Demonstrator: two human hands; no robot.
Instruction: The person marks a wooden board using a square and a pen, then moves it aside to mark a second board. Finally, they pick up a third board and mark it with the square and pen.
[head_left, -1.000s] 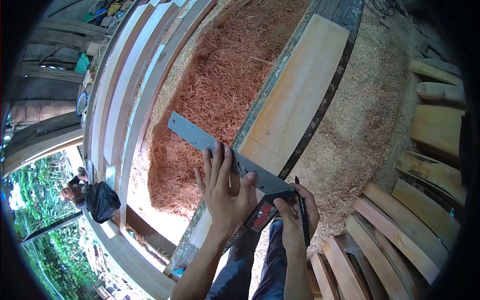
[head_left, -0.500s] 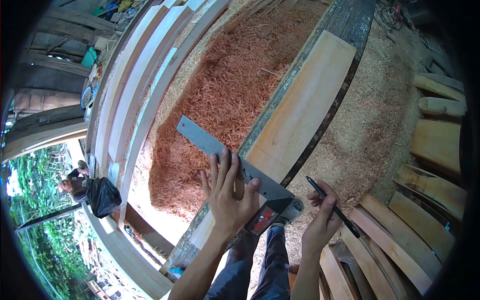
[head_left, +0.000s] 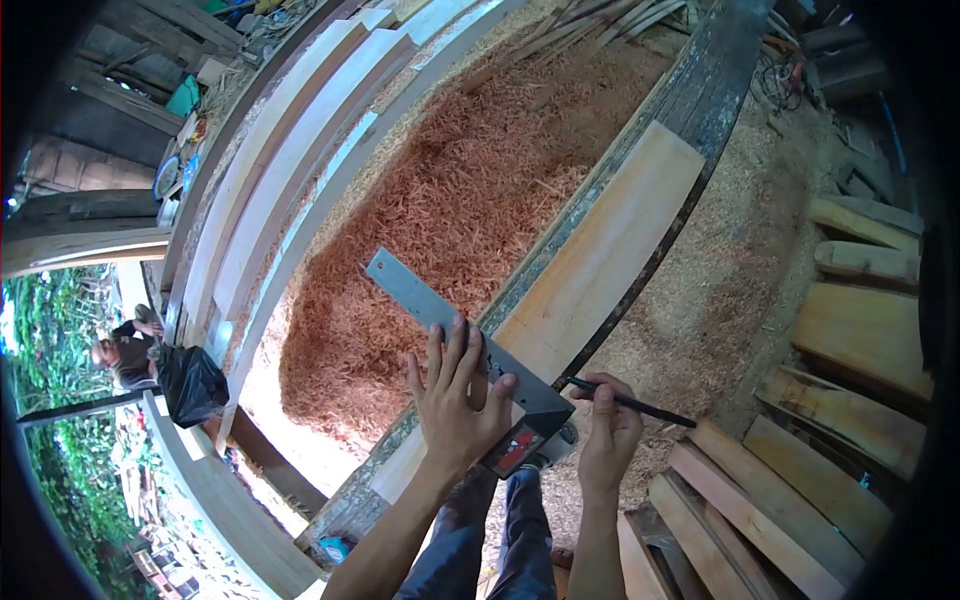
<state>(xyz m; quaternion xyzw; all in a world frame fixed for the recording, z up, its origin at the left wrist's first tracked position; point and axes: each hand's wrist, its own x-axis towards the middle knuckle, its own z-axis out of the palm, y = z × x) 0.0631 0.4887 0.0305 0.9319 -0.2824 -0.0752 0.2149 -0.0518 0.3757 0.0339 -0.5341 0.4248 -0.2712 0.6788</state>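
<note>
A metal try square [head_left: 402,287] lies slantwise across a pale wooden board [head_left: 600,255], its dark stock with a red label against the board's near edge. My left hand [head_left: 457,400] presses on the square's blade, fingers spread and open, the thumb near the stock. The board rests on a long weathered beam [head_left: 690,75]. Closed in a pinch, my right hand [head_left: 608,425] holds a black pen [head_left: 640,405]. The pen's tip is at the board's edge, close to the square's corner; whether it touches cannot be made out.
Reddish wood shavings [head_left: 440,210] heap beyond the beam. Several planks [head_left: 770,505] stand in a row at the right. Long pale timbers [head_left: 290,150] lie at the left. Another person [head_left: 130,355] is at the far left by a black plastic bag [head_left: 192,385].
My right hand has moved left and brought the pen to the board's edge beside the square. My left hand stays on the square. The view has shifted slightly.
</note>
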